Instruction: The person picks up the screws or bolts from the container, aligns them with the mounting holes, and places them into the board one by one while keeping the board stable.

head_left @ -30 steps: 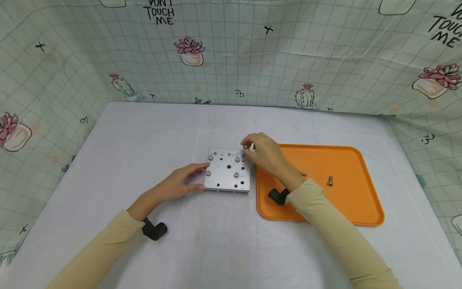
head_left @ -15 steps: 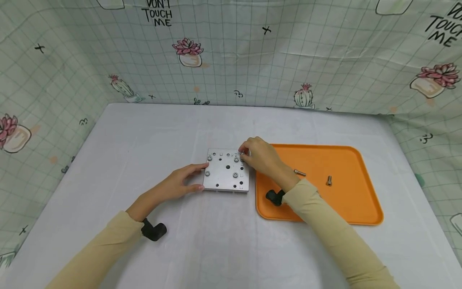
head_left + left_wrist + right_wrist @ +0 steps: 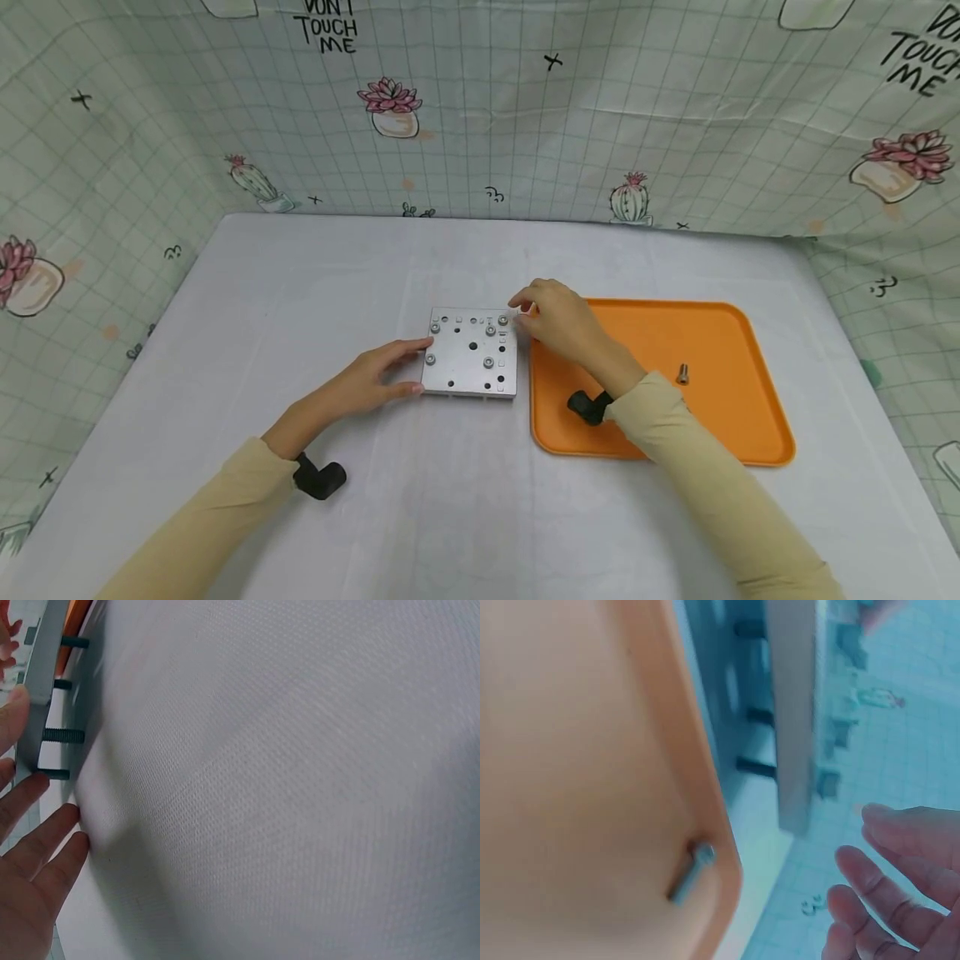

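A silver metal plate (image 3: 461, 354) with several holes stands raised off the table in the head view. Several socket-head bolts are set in it, one of them a bolt (image 3: 502, 320) at its far right corner. Threaded bolt ends (image 3: 64, 736) stick out below the plate in the left wrist view. My left hand (image 3: 375, 379) touches the plate's left edge with thumb and extended fingers. Just off the far right corner is my right hand (image 3: 558, 321), fingers loosely bent and apart, with nothing seen between them in the right wrist view.
An orange tray (image 3: 735, 417) lies right of the plate, partly under my right forearm. A loose bolt (image 3: 682, 374) lies on it. White cloth (image 3: 420, 517) covers the table, and a patterned curtain (image 3: 465, 117) hangs behind.
My right hand has lowered a bolt into the plate's far right corner, let go of it and drawn back right. The second loose bolt on the tray is now hidden. My left hand has stayed put.
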Demonstrator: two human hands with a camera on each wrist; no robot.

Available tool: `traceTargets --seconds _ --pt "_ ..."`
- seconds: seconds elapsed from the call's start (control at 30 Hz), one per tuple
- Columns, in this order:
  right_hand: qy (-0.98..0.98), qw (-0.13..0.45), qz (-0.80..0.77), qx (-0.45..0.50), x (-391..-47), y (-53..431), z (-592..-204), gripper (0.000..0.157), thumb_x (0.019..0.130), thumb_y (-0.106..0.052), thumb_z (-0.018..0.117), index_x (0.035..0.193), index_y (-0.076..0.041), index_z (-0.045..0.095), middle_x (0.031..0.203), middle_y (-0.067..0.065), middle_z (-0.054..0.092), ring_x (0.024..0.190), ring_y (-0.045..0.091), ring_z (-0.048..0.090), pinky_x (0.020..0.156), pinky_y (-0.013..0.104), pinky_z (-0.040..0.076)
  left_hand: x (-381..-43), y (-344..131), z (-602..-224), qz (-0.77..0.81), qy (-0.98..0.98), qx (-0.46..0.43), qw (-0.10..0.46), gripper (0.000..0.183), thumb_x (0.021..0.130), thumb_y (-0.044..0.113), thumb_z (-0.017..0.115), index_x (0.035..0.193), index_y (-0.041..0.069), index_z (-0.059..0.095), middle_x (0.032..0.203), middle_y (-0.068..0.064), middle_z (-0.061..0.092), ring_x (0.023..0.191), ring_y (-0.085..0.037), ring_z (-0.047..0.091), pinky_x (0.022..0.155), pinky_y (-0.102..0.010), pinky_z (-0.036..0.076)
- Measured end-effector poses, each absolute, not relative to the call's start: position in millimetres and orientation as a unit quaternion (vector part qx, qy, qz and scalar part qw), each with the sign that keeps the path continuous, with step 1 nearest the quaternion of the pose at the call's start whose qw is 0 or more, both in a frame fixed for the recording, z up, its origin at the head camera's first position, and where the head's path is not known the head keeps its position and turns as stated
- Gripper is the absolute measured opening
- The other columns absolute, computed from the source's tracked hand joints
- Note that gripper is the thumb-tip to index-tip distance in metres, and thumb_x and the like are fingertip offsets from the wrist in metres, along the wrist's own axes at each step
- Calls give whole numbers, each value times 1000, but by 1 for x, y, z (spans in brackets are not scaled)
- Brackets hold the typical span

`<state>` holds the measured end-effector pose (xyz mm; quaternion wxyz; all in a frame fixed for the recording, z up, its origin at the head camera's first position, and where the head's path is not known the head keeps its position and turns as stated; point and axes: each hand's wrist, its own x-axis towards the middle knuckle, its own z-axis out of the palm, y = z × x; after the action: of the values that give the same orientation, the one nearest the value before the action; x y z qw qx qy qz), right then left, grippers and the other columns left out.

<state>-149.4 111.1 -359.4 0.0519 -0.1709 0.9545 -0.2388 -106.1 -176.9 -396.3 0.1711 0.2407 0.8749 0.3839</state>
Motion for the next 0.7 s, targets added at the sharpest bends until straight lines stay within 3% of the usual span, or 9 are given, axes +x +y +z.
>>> traceTargets --seconds 0.7 --pt "954 43 -263 -135 -118 207 -335 27 91 -18 61 112 -2 64 114 16 61 98 31 53 84 45 46 -107 -177 -398 379 875 248 170 66 83 19 71 141 10 40 143 -12 43 128 -31 44 108 -48 36"
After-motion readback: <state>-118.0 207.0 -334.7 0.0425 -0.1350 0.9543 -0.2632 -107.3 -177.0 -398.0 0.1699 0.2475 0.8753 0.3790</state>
